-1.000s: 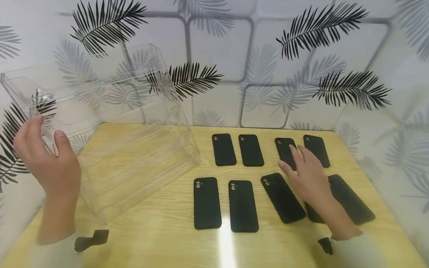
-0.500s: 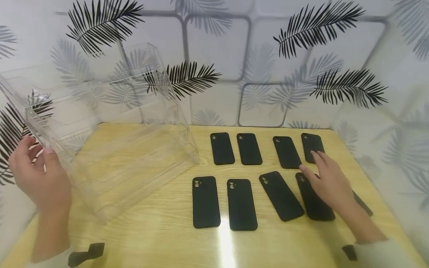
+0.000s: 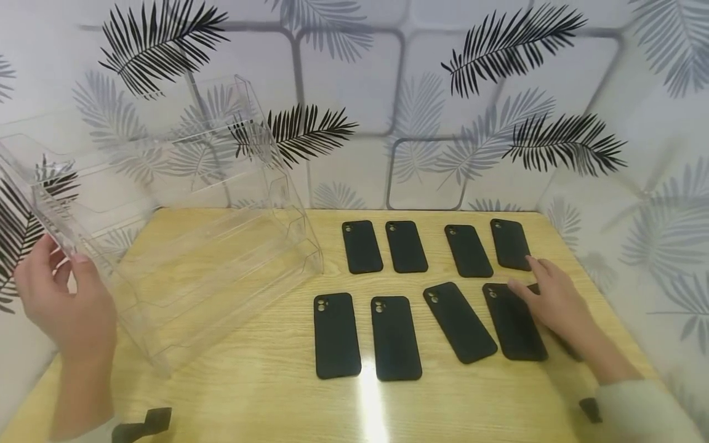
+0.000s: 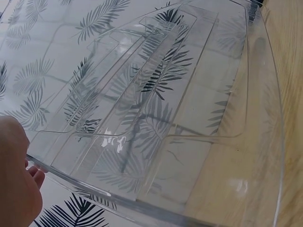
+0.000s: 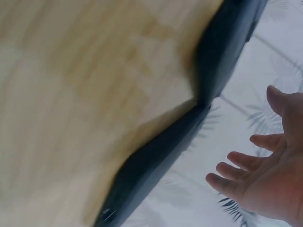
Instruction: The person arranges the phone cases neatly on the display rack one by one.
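Observation:
A clear acrylic tiered rack (image 3: 221, 246) stands at the left of the table. My left hand (image 3: 69, 307) is at its left side edge, with curled fingers on the outer side and thumb at the edge; in the left wrist view the fingertips (image 4: 37, 175) meet this rim. Several black phone cases (image 3: 396, 338) lie flat in two rows to the right, camera cutouts at the top left. My right hand (image 3: 559, 301) hovers over the front row's right end with fingers extended, holding nothing. It partly hides the rightmost case (image 3: 567, 346) there. The right wrist view shows its fingers apart.
The wood-grain table (image 3: 249, 394) has a wall with leaf-patterned covering (image 3: 354, 80) behind it and at the sides. The back row's rightmost phone case (image 3: 509, 244) lies near the table's right edge. A light reflection crosses the front middle.
My left hand has slid down along the rack's side edge. The right hand has moved right and nearer, from the back-row cases to the front row's right end. The view has shifted slightly.

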Demonstrator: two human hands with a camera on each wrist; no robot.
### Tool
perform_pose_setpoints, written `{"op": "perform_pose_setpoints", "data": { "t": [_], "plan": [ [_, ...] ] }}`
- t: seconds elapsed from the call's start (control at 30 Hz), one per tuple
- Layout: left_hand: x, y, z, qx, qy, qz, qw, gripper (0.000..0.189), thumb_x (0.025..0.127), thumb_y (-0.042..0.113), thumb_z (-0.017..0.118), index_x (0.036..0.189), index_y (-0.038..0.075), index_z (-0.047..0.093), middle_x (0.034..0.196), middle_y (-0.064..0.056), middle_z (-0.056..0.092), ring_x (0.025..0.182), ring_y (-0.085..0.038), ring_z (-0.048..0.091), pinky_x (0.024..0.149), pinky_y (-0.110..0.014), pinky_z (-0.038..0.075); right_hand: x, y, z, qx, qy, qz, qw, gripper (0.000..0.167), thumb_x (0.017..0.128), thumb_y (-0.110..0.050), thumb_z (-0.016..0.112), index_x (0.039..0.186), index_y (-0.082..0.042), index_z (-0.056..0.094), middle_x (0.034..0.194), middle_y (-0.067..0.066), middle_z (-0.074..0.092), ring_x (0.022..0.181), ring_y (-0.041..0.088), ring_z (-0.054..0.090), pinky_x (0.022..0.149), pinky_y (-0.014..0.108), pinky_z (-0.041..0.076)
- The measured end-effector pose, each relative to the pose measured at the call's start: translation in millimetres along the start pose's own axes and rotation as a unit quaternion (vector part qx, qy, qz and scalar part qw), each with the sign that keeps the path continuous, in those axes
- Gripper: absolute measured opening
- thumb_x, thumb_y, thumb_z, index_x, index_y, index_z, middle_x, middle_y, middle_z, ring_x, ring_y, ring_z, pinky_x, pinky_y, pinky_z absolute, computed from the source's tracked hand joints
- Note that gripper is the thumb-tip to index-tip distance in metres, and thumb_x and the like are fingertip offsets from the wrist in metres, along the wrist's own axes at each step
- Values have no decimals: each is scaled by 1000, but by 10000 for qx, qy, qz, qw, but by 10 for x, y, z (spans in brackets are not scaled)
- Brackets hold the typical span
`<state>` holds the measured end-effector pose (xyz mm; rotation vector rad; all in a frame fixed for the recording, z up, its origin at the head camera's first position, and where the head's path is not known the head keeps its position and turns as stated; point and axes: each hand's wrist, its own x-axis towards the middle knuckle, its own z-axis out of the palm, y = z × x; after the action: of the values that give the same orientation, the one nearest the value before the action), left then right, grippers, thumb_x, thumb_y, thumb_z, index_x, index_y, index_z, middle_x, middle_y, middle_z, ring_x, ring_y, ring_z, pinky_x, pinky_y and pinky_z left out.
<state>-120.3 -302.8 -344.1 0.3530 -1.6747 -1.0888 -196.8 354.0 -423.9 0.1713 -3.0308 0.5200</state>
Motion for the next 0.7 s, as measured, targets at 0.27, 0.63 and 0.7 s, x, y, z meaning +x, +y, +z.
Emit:
{"op": "perform_pose_setpoints", "data": {
  "t": [0.27, 0.63, 0.7],
  "plan": [
    [41, -214, 9, -177, 37, 44, 9998, 41, 95, 1, 50, 132, 11, 65, 115, 13, 48, 113, -9, 57, 99, -21, 52, -41, 385, 29, 311, -463, -134, 9984, 80, 102, -40, 56, 151, 14, 25, 143, 47, 30, 128, 66, 31, 104, 77, 30],
    [23, -210, 5, -258, -13, -11, 9997, 42, 95, 1, 48, 133, 11, 64, 116, 11, 48, 116, -11, 56, 100, -21, 51, -146, 604, 31, 263, -552, -522, 9968, 81, 94, -30, 70, 145, 20, 31, 135, 49, 39, 123, 66, 37, 101, 75, 33],
    [23, -203, 10, -256, -15, 15, 9997, 42, 95, 1, 49, 133, 11, 64, 115, 12, 48, 115, -11, 56, 100, -21, 51, -154, 615, 36, 171, -544, -580, 9967, 82, 93, -29, 71, 144, 21, 32, 135, 49, 40, 122, 66, 39, 101, 75, 35]
  ]
}}
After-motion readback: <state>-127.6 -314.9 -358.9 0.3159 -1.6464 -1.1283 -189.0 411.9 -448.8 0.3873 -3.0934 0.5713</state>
